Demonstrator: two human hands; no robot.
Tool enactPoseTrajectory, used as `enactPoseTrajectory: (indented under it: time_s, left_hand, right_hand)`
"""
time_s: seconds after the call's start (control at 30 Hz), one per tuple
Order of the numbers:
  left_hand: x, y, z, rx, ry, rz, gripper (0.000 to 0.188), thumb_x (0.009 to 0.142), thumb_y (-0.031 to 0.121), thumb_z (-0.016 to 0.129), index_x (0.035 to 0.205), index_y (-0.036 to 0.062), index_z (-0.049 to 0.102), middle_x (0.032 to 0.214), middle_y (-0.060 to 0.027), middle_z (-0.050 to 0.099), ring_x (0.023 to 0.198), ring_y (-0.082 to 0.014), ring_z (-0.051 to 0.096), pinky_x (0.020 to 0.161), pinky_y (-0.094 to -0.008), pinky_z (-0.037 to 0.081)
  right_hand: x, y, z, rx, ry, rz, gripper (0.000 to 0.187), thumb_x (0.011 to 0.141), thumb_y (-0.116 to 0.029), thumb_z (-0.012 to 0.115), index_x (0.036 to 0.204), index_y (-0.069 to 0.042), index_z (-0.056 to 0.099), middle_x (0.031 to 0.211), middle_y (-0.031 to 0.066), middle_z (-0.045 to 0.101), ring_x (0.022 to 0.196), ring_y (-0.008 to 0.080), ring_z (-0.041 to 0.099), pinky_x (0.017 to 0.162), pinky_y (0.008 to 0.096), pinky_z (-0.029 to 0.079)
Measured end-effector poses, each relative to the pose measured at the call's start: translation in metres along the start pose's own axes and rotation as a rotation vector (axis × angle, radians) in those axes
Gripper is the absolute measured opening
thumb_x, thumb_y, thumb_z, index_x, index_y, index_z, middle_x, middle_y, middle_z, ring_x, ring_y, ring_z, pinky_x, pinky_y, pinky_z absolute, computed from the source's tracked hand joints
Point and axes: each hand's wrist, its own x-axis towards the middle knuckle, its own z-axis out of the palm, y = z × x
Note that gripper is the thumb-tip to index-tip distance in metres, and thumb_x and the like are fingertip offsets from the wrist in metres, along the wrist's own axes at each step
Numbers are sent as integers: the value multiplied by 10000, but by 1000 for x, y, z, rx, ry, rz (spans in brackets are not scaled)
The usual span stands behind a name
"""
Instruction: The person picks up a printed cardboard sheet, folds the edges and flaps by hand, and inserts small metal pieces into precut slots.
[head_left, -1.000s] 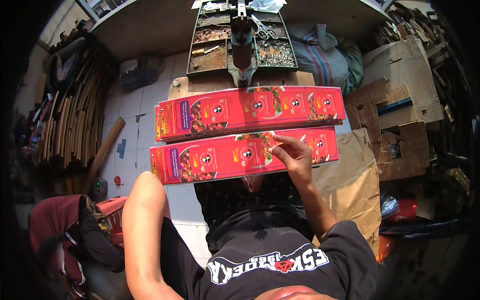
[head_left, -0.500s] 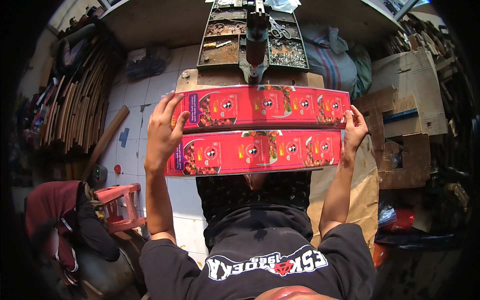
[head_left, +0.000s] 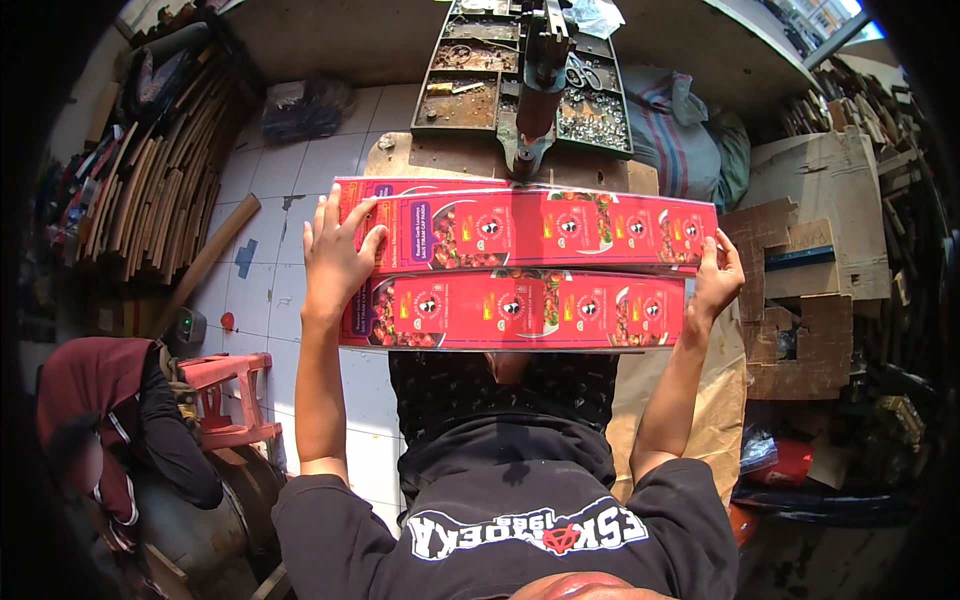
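Two long, flat red printed panels with food pictures and a glossy surface lie one beyond the other in front of my body. The farther red panel (head_left: 585, 232) tilts slightly, its right end lower, and its near edge meets or overlaps the nearer red panel (head_left: 470, 312). My left hand (head_left: 338, 255) grips the farther panel's left end, fingers over the far corner and thumb on its face. At the opposite end, my right hand (head_left: 716, 278) pinches the edge between thumb and fingers. A dark upright press (head_left: 538, 110) stands just beyond the panels' middle.
Behind the press sits a divided tray (head_left: 465, 100) of small metal pieces, with scissors (head_left: 582, 72). Stacked boards (head_left: 165, 190) lean at left, near a red plastic stool (head_left: 228, 400) and another person (head_left: 120, 420). Cardboard pieces (head_left: 820, 220) and a striped sack (head_left: 670, 130) are at right.
The farther panel has tilted, its right end coming nearer, and the gap between the panels has closed. Both hands moved with it. The whole view has shifted slightly.
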Motion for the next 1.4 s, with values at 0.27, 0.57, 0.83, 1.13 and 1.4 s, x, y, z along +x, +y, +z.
enactPoseTrajectory:
  time_s: [0.27,0.57,0.83,1.13,1.4]
  left_hand:
    - [3,1,3,-104,38,3,507,851,382,664,1287,146,560,1432,-258,360,1271,-413,425,997,-449,429]
    - [10,-16,15,-200,126,-93,449,902,279,607,1272,39,527,1269,-276,522,1078,-433,574,921,-429,480]
    - [2,-12,-4,-242,157,-130,413,942,198,539,1302,7,477,1256,-260,540,1102,-424,563,910,-437,476]
    - [-93,-24,-29,-437,149,-359,326,910,161,598,1142,-68,607,1084,-237,649,1018,-344,635,883,-375,482]
    - [-98,-20,-13,-494,253,-528,371,896,146,609,1176,-95,586,1094,-275,638,1010,-357,645,886,-374,488]
  right_hand:
    - [17,26,-7,155,-34,122,207,858,-70,672,1048,11,680,780,40,679,637,78,598,581,229,493]
    - [-19,-5,-8,166,-158,132,210,865,-53,661,1055,36,660,776,44,666,637,81,595,574,230,487]
    - [-19,10,-10,118,-67,77,198,871,-56,658,1049,30,669,832,64,684,722,101,626,657,228,494]
    - [-69,26,-69,165,-223,232,223,856,-31,669,1063,51,652,859,66,677,769,100,625,710,226,503]
    - [-88,6,-58,109,-193,198,214,860,-55,674,1050,42,659,800,40,667,703,69,603,652,207,485]
